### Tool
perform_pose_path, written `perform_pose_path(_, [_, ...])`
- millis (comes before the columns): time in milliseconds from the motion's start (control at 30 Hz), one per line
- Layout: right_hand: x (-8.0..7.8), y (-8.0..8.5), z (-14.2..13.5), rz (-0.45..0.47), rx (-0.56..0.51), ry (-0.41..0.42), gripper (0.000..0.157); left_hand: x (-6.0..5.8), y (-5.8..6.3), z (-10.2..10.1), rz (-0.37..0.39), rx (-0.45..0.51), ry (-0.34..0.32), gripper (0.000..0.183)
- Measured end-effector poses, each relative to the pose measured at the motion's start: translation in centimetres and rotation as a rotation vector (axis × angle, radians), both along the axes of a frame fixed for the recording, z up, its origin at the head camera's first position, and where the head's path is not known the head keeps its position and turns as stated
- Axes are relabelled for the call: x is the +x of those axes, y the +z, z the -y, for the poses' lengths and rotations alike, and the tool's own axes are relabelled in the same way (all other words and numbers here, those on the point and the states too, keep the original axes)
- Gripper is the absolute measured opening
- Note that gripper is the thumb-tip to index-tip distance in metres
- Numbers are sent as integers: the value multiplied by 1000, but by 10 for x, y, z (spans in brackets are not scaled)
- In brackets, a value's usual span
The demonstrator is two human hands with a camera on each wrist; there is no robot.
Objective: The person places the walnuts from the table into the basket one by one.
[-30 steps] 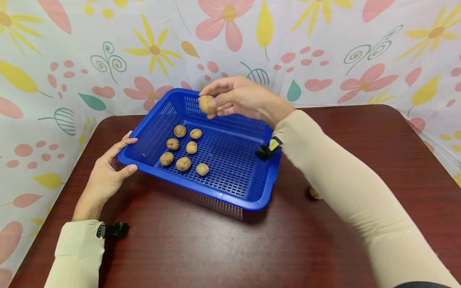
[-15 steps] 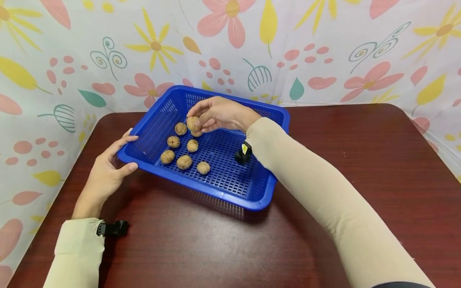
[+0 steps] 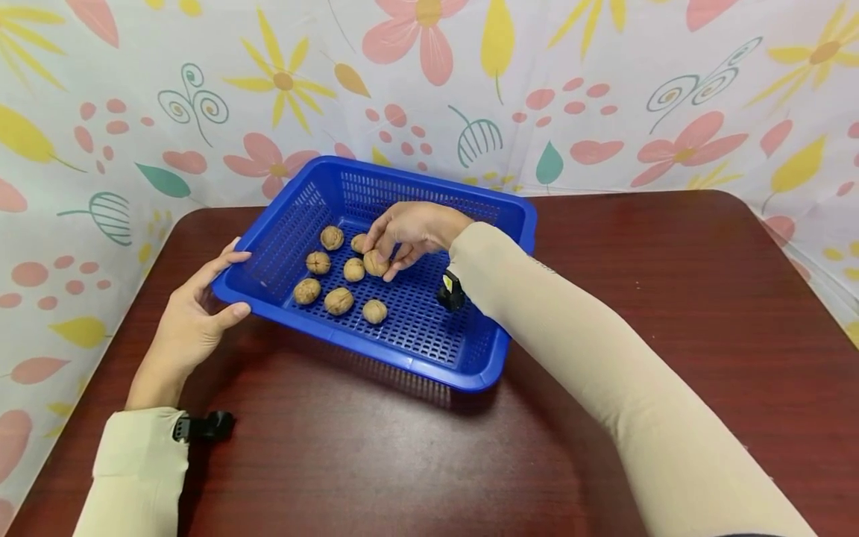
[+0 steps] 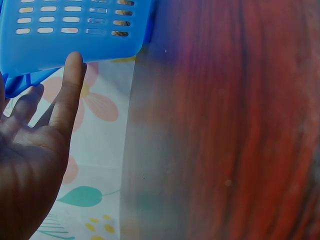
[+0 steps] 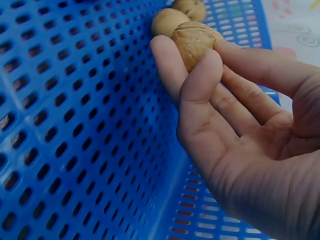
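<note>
In the head view a blue plastic basket (image 3: 429,328) stands on the table, with several walnuts (image 3: 338,300) on the left half of its floor. My right hand (image 3: 419,226) reaches into it and pinches a walnut (image 3: 376,263) between thumb and fingers, low beside the others. The right wrist view shows this held walnut (image 5: 194,44) at the fingertips, with two more just beyond it. My left hand (image 3: 191,321) holds the basket's left corner, thumb at the front rim and fingers on the side rim. Part of that grip is hidden in the left wrist view.
A dark reddish-brown table (image 3: 376,462) extends around the basket. Behind it hangs a white floral cloth (image 3: 564,97). A black wrist camera (image 3: 451,291) on my right arm hangs inside the basket's right part.
My right hand has moved left, then down into the basket with the walnut, from above the far rim. A walnut once seen on the table at right is out of sight. The left hand stays.
</note>
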State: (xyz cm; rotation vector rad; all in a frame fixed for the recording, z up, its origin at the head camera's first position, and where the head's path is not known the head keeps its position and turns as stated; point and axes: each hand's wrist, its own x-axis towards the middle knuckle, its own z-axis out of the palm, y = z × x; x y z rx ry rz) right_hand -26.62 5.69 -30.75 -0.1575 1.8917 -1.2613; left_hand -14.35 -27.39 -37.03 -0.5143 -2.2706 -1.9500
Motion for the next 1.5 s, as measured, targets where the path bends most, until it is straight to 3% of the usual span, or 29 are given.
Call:
perform_pose_path(233, [2, -4, 2, -13, 105, 46, 32, 1, -1, 0, 1, 1, 0, 57])
perform_pose_path(667, [5, -3, 4, -68, 179, 183, 28, 1, 1, 0, 0, -9, 4, 56])
perform_pose_path(1000, [5, -2, 2, -83, 204, 199, 27, 2, 2, 0, 8, -18, 6, 57])
perform_pose_path(1267, [11, 17, -4, -173, 224, 131, 25, 1, 2, 0, 4, -40, 7, 57])
perform_pose_path(1500, [33, 60, -28, -357, 173, 154, 27, 1, 0, 0, 6, -36, 6, 56])
